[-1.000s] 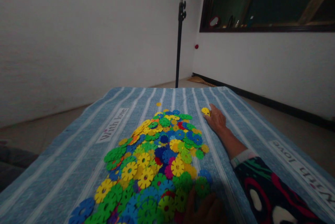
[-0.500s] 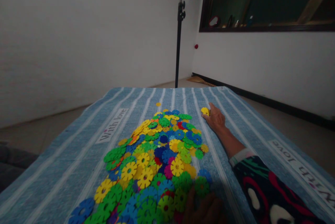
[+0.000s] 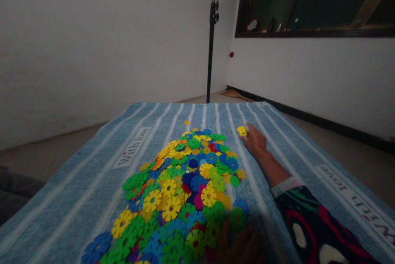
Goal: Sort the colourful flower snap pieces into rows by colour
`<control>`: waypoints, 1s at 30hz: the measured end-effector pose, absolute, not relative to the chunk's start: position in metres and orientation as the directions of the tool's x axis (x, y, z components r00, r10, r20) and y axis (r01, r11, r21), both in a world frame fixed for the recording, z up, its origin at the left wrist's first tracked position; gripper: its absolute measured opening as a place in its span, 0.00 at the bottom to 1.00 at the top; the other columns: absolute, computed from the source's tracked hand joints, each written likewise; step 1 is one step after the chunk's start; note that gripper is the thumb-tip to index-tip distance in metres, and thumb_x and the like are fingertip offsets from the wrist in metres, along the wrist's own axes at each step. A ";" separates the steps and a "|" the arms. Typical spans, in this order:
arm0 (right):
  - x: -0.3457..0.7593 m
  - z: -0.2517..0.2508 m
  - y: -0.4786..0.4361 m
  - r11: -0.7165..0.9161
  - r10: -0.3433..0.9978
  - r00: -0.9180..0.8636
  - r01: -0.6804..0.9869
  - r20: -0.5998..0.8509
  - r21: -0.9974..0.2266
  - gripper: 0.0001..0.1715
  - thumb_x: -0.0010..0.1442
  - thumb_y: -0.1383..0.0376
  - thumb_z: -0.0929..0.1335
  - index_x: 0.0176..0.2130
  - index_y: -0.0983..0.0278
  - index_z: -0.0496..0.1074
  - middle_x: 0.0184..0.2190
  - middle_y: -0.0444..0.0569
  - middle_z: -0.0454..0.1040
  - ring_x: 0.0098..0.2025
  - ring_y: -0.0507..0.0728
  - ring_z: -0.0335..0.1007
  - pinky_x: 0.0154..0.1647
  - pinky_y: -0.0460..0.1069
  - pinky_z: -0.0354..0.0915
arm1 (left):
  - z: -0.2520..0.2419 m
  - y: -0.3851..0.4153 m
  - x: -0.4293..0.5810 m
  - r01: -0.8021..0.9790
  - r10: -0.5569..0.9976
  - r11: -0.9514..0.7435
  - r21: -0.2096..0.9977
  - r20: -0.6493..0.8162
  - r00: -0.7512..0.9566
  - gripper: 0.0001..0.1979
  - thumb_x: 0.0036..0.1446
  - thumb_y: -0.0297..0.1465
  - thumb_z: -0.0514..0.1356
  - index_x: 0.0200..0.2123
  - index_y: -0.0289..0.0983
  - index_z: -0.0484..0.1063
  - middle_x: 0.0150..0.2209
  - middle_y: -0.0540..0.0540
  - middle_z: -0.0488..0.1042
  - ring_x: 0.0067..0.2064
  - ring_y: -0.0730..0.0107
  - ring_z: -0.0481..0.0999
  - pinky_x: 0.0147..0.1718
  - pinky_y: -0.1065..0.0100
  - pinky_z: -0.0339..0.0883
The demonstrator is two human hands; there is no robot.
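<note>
Resting at the near edge, the left hand [image 3: 243, 247] lies in shadow, its fingers [image 3: 226, 233] stretched loose over the closest pieces of a heap of bright plastic notched discs [image 3: 185, 185], grasping none. The heap spreads along the middle of the blue striped cloth-covered surface [image 3: 92, 181]. To its right, a patterned dark sleeve [image 3: 311, 223] leads farther out to the right hand [image 3: 256, 142], palm down on the cloth. A single small yellow plastic disc [image 3: 242, 130] sits at the heap's far right corner, touching that hand's fingertips [image 3: 248, 127] on their left; whether they pinch it I cannot tell. Beyond the surface stands a black light stand [image 3: 211, 50].
</note>
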State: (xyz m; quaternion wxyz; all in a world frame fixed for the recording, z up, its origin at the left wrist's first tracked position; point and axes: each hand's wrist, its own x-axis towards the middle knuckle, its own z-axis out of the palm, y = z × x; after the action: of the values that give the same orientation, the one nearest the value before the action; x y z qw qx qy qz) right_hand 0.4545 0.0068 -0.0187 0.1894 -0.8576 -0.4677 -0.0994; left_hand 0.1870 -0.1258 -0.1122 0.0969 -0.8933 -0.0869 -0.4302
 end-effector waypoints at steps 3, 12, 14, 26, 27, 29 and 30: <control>0.454 -0.019 0.008 -0.486 0.768 0.534 0.845 0.353 -0.221 0.34 0.60 0.59 0.68 0.62 0.66 0.58 0.51 0.57 0.74 0.51 0.64 0.70 0.47 0.53 0.63 | -0.113 -0.126 0.188 0.245 0.088 -0.966 -0.081 0.790 0.607 0.10 0.64 0.31 0.54 0.33 0.43 0.74 0.36 0.56 0.78 0.43 0.74 0.76 0.66 0.52 0.39; 0.454 -0.020 0.009 -0.469 0.766 0.514 0.858 0.387 -0.212 0.31 0.62 0.61 0.67 0.61 0.66 0.59 0.52 0.58 0.73 0.52 0.64 0.69 0.48 0.53 0.63 | -0.112 -0.127 0.186 0.251 0.087 -0.963 -0.100 0.764 0.639 0.08 0.63 0.31 0.55 0.34 0.43 0.74 0.36 0.53 0.78 0.45 0.72 0.77 0.64 0.54 0.50; 0.454 -0.020 0.009 -0.468 0.765 0.514 0.858 0.388 -0.213 0.32 0.61 0.61 0.67 0.61 0.67 0.59 0.52 0.59 0.73 0.52 0.64 0.69 0.48 0.53 0.63 | -0.112 -0.128 0.187 0.261 0.098 -0.961 -0.092 0.771 0.629 0.08 0.63 0.31 0.55 0.34 0.43 0.74 0.36 0.54 0.78 0.45 0.72 0.77 0.64 0.55 0.51; 0.456 -0.021 0.007 -0.472 0.764 0.530 0.848 0.368 -0.241 0.33 0.61 0.59 0.68 0.62 0.65 0.58 0.53 0.57 0.72 0.53 0.63 0.68 0.49 0.53 0.62 | -0.105 -0.129 0.187 0.270 0.172 -0.963 0.015 0.803 0.570 0.11 0.66 0.33 0.52 0.36 0.43 0.75 0.35 0.55 0.80 0.40 0.76 0.78 0.66 0.57 0.46; 0.457 -0.020 0.006 -0.472 0.765 0.531 0.847 0.365 -0.243 0.33 0.61 0.59 0.68 0.62 0.65 0.58 0.53 0.57 0.72 0.53 0.63 0.68 0.49 0.53 0.62 | -0.103 -0.129 0.187 0.265 0.177 -0.964 0.023 0.801 0.571 0.11 0.66 0.33 0.52 0.37 0.43 0.75 0.35 0.55 0.80 0.40 0.77 0.78 0.67 0.57 0.42; 0.457 -0.020 0.005 -0.473 0.767 0.533 0.846 0.357 -0.246 0.34 0.60 0.60 0.68 0.62 0.65 0.58 0.53 0.56 0.72 0.53 0.63 0.68 0.49 0.52 0.62 | -0.099 -0.129 0.187 0.249 0.174 -0.968 0.032 0.801 0.572 0.11 0.66 0.32 0.52 0.36 0.43 0.75 0.36 0.57 0.80 0.41 0.78 0.77 0.68 0.57 0.35; 0.456 -0.019 0.004 -0.473 0.769 0.533 0.846 0.353 -0.247 0.34 0.60 0.60 0.68 0.62 0.65 0.58 0.53 0.56 0.72 0.53 0.63 0.68 0.49 0.52 0.62 | -0.097 -0.128 0.188 0.240 0.169 -0.970 0.035 0.807 0.566 0.11 0.66 0.32 0.53 0.35 0.43 0.75 0.36 0.57 0.79 0.42 0.79 0.77 0.68 0.57 0.32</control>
State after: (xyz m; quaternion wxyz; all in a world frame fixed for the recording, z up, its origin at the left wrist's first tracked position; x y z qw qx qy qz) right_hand 0.4565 0.0043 -0.0193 0.1986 -0.8528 -0.4732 -0.0968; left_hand 0.1875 -0.1285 -0.0971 0.0395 -0.8840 -0.1158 -0.4512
